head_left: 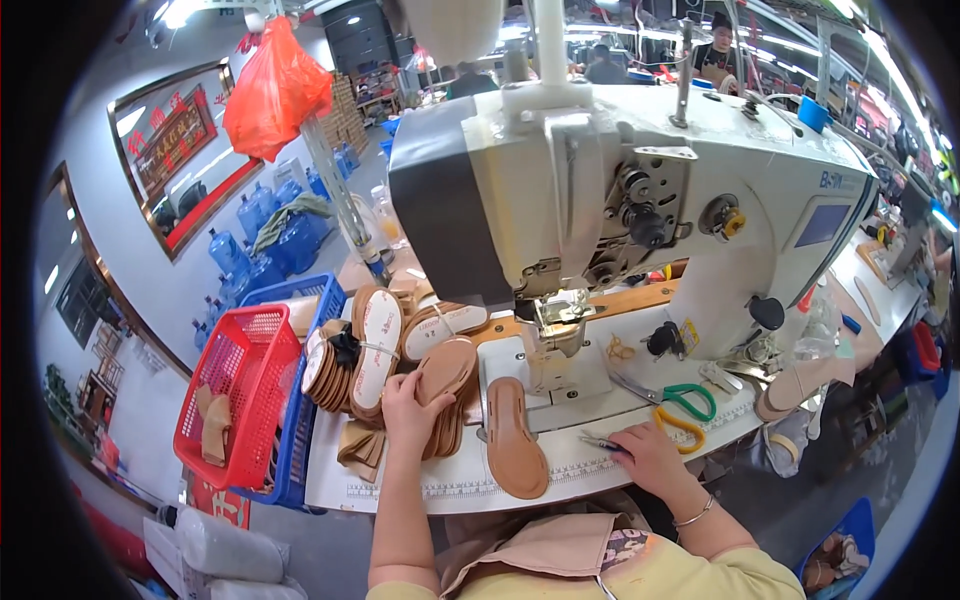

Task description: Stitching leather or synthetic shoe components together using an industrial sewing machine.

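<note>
My left hand (408, 408) grips the edge of a brown insole (450, 366) on top of a stack, its thumb lying across the surface. Flat on the white sewing table in front of the machine is another brown insole (517, 442), with stitching lines near its rim. At its right, my right hand (650, 458) rests low over the table with the fingers closed around small thread snips (600, 441), whose metal tips point left. The needle and presser foot (562, 318) of the large white sewing machine (640, 130) stand above, apart from both hands.
Tied bundles of insoles (377, 345) crowd the table's left side, beside red (245, 320) and blue baskets (292, 440). Green-handled scissors (690, 400) and a yellow handle (682, 428) lie right of centre. A ruler strip (580, 466) runs along the front edge. Other people are farther back.
</note>
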Demonstrator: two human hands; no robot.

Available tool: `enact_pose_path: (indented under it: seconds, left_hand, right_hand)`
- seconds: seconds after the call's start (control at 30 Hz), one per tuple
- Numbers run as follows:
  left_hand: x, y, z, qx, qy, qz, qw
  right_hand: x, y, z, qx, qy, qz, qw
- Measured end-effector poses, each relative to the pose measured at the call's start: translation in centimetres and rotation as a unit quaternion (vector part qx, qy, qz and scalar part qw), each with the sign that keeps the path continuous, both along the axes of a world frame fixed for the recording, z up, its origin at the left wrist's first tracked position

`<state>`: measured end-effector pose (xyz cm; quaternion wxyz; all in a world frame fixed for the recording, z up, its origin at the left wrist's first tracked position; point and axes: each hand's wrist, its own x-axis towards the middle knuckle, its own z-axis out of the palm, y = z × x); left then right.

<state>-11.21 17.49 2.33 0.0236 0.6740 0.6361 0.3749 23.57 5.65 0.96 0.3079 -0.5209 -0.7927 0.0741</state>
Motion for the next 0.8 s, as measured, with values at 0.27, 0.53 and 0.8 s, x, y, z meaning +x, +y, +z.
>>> enact_pose_path:
  seconds: [0.27, 0.53, 0.8]
  left_hand:
    - [0.2, -0.4, -0.1, 0.152, 0.102, 0.064, 0.981]
    - [0.7, -2.2, 2.8, 0.052, 0.032, -0.050, 0.997]
    - [2.1, -10.5, 2.0, 0.005, -0.057, -0.276, 0.960]
  right_hand:
    - [-1.1, 1.2, -2.5, 0.079, 0.027, -0.110, 0.990]
    - [-5.0, 3.2, 0.6, -0.118, 0.315, 0.001, 0.942]
    - [-11.5, 4.7, 3.3, -0.321, 0.640, 0.258, 0.648]
